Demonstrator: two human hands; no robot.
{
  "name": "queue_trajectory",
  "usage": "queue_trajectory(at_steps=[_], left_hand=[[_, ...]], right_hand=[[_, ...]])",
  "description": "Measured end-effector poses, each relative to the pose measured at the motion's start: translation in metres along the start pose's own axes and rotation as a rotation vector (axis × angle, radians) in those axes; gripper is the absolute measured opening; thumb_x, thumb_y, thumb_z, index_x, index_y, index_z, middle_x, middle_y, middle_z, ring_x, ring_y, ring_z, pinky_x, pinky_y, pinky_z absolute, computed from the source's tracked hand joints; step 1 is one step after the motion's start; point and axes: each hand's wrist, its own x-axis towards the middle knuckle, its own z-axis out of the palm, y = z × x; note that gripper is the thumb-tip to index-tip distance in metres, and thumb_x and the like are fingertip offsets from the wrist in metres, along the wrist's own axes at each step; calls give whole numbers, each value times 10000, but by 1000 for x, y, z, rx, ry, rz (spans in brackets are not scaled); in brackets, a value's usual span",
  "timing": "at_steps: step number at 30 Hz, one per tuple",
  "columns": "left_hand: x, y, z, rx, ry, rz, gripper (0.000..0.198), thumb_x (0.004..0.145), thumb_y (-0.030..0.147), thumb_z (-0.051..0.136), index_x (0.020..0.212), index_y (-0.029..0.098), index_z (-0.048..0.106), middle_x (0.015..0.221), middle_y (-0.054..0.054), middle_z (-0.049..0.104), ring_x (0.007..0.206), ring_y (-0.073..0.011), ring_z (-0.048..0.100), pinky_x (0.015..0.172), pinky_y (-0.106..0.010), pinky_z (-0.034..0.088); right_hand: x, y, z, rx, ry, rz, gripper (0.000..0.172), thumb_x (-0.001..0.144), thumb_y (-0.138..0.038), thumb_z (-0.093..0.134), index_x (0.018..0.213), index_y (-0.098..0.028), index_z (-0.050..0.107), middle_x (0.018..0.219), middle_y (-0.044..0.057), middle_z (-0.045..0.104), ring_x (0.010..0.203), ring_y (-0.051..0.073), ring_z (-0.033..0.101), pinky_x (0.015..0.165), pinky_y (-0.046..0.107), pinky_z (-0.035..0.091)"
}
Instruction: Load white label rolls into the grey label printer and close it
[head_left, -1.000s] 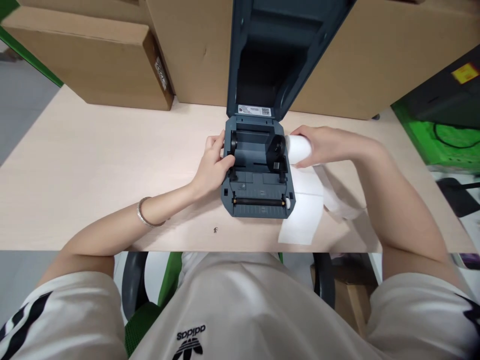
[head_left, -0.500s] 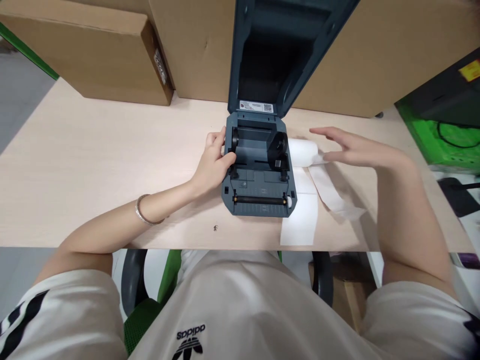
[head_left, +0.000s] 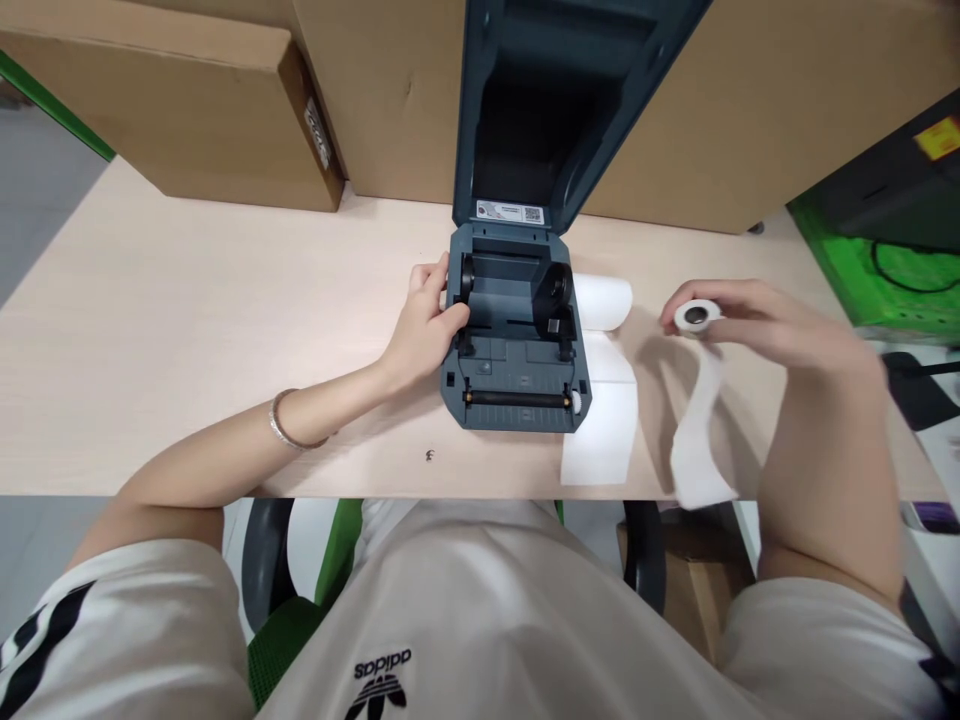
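In the right hand (head_left: 787,318) now, instead of the larger roll (head_left: 604,303), a small paper roll (head_left: 696,328).

Desk (head_left: 187,330): pale, wood-grained, straight-edged, across the middle of the frame; brightly lit, soft shadows right of centre. Cardboard box (head_left: 165,110): brown, upper left. Large cardboard face (head_left: 750,110): plain brown, upper centre to upper right. Floor (head_left: 45,200): grey, far left. Chair (head_left: 289,640): green seat, black armrests (head_left: 268,560), bottom of the frame. Green surface (head_left: 847,262): right edge, with black cable (head_left: 911,288). Dark case (head_left: 885,190): upper right, yellow label (head_left: 939,139). Lower carton (head_left: 701,590): brown, lower right, below desk level.
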Motion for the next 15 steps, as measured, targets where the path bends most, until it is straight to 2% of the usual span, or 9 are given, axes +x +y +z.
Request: queue_trajectory(at_steps=[3, 6, 8, 11, 13, 15], left_hand=[[0, -2, 0, -8, 2, 5, 847, 792, 237, 704, 1638, 277, 716, 1312, -85, 566, 1476, -363, 544, 1359, -520, 542], [1, -7, -1, -19, 10, 22, 830, 815, 241, 710, 1642, 311, 708, 1315, -71, 584, 1450, -346, 574, 1347, -503, 546], [2, -8, -1, -12, 16, 27, 851, 822, 250, 712, 1672, 304, 686, 1319, -67, 596, 1417, -337, 591, 1347, -510, 541], [2, -6, -1, -3, 9, 3, 929, 816, 277, 715, 1741, 243, 631, 1349, -88, 599, 1406, -345, 599, 1327, -514, 551], [0, -2, 0, -10, 0, -11, 928, 817, 285, 713, 1740, 236, 633, 1361, -97, 600, 1404, -348, 607, 1300, -501, 564], [-1, 1, 0, -20, -5, -5, 853, 827, 274, 708, 1679, 260, 683, 1350, -89, 604, 1408, -345, 613, 1302, -488, 560]], right_hand=[[1, -37, -20, 148, -208, -168, 298, 986, -611, 756, 962, -317, 797, 980, 95, 820, 880, 277, 752, 805, 461, 571], [20, -86, -12, 110, -349, -333, 317, 1013, -572, 715, 1136, -294, 805, 1128, 68, 852, 1027, 269, 800, 902, 416, 609], [41, -117, 6, -26, -279, -389, 400, 1002, -517, 656, 1296, -269, 768, 1254, 82, 843, 1101, 281, 790, 954, 415, 613], [76, -147, 37, -274, -114, -305, 512, 969, -412, 672, 1450, -242, 702, 1265, 108, 828, 1067, 307, 778, 893, 413, 595], [98, -152, 56, -371, -55, -267, 514, 975, -352, 704, 1475, -230, 698, 1297, 135, 840, 1086, 338, 797, 881, 423, 598], [116, -145, 71, -389, -45, -292, 453, 989, -325, 740, 1431, -223, 736, 1340, 158, 854, 1109, 363, 818, 892, 442, 626]])
